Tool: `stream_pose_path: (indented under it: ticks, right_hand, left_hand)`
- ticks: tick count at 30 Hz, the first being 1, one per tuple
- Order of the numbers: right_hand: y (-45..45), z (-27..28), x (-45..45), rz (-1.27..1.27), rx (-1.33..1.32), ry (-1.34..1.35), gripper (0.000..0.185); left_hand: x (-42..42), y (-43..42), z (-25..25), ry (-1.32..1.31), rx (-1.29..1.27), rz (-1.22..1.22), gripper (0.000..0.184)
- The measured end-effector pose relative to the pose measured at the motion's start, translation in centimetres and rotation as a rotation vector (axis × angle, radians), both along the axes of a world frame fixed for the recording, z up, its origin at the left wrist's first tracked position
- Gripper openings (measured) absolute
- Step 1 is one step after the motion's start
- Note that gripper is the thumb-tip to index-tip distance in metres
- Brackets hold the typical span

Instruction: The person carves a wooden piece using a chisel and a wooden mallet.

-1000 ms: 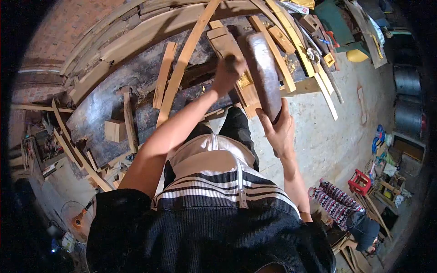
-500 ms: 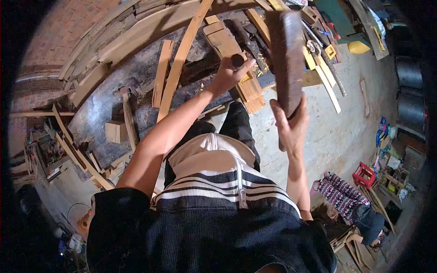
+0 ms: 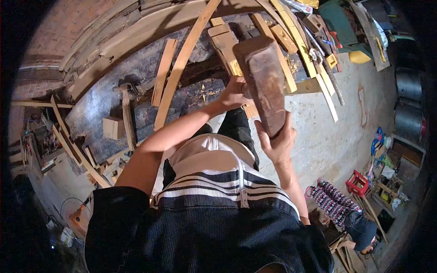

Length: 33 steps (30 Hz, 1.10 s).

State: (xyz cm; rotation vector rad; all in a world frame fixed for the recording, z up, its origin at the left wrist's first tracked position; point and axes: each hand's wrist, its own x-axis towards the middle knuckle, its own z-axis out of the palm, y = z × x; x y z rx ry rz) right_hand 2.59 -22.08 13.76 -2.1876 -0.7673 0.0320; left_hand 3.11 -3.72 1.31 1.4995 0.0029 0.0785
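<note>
My right hand (image 3: 280, 142) is wrapped round the lower end of a dark, heavy wooden mallet (image 3: 263, 82), whose bulk hangs over the workpiece. Beside its left edge, my left hand (image 3: 233, 94) grips a tool with a round dark handle (image 3: 246, 91); the blade is hidden. Beneath both lies a light wooden piece (image 3: 224, 45) on the dark workbench, with yellow shavings near it. The mallet covers much of this piece.
An axe-like hammer (image 3: 127, 113) and a wooden block (image 3: 113, 128) sit on the bench (image 3: 93, 120) at left. Long strips (image 3: 184, 59) cross it. Another person (image 3: 339, 207) is low at the right, near a red stool (image 3: 357, 183).
The mallet rose to the right, then came back left over the workpiece beside the handle. My left hand has shifted slightly lower, and the handle is now partly covered.
</note>
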Motion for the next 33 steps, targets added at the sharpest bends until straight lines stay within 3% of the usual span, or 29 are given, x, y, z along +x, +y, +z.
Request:
stream_pose_path:
  ticks: [2, 4, 6, 8, 9, 12, 14, 17, 22, 24, 25, 26, 28, 30, 32, 33]
  right_hand:
    - [0.2, -0.7, 0.4, -0.038, -0.253, 0.162, 0.048]
    - [0.3, -0.7, 1.4, -0.026, -0.298, 0.177, 0.047]
    - [0.4, -0.6, 1.5, -0.115, -0.204, 0.209, 0.047]
    - [-0.1, -1.0, 1.8, -0.116, -0.057, 0.194, 0.042]
    - [-0.1, -0.5, 1.8, -0.155, -0.051, 0.240, 0.042]
    - [-0.7, -0.5, 2.1, -0.245, -0.050, 0.357, 0.044]
    - [-1.2, -0.8, 2.3, -0.221, -0.170, 0.326, 0.045]
    - [-1.5, -0.8, 1.7, -0.158, -0.137, 0.180, 0.045]
    - [-0.8, 0.1, 1.6, -0.148, -0.135, 0.208, 0.047]
    - [-0.4, 1.2, 1.4, -0.141, 0.107, 0.202, 0.045]
    - [-0.3, 2.3, 1.2, -0.169, 0.109, 0.165, 0.044]
    - [-0.5, 2.5, 0.9, -0.167, 0.179, 0.229, 0.043]
    - [-0.6, 1.3, 0.8, -0.105, 0.263, 0.017, 0.044]
    - [-0.7, 0.5, 1.2, -0.076, -0.073, 0.107, 0.045]
    - [-0.7, 0.3, 1.6, -0.063, -0.355, 0.250, 0.046]
    - [-0.6, 0.2, 1.6, -0.063, -0.270, 0.196, 0.047]
  left_hand:
    - [1.1, -0.6, -2.2, -0.411, 0.391, 0.232, 0.026]
    - [3.6, 0.4, -2.8, -0.501, 0.496, 0.366, 0.020]
    - [4.4, 1.9, -0.1, -0.148, 0.301, 0.415, 0.018]
    - [5.7, 2.8, 1.1, 0.060, -0.061, 0.512, 0.025]
    - [6.2, 3.3, 0.9, -0.033, -0.220, 0.493, 0.033]
    - [6.1, 3.9, 0.6, -0.003, -0.030, 0.425, 0.035]
    - [5.8, 3.3, 0.8, -0.034, -0.030, 0.508, 0.034]
    - [5.4, 2.9, 0.6, 0.014, 0.143, 0.325, 0.034]
    - [4.1, 1.3, 1.3, 0.027, 0.139, 0.278, 0.032]
    - [4.0, 0.7, 0.4, -0.325, 0.283, 0.189, 0.031]
    - [3.4, -0.6, 1.3, -0.283, 0.112, 0.253, 0.029]
    - [3.4, -0.7, 0.7, -0.284, 0.112, 0.250, 0.029]
    - [3.3, -1.0, 0.0, -0.331, 0.288, 0.189, 0.026]
    - [2.9, -1.5, 0.3, -0.399, -0.165, 0.124, 0.007]
    - [3.4, -0.7, -0.3, -0.424, 0.409, 0.226, 0.018]
    - [2.6, -1.0, -0.7, -0.338, 0.053, 0.216, 0.019]
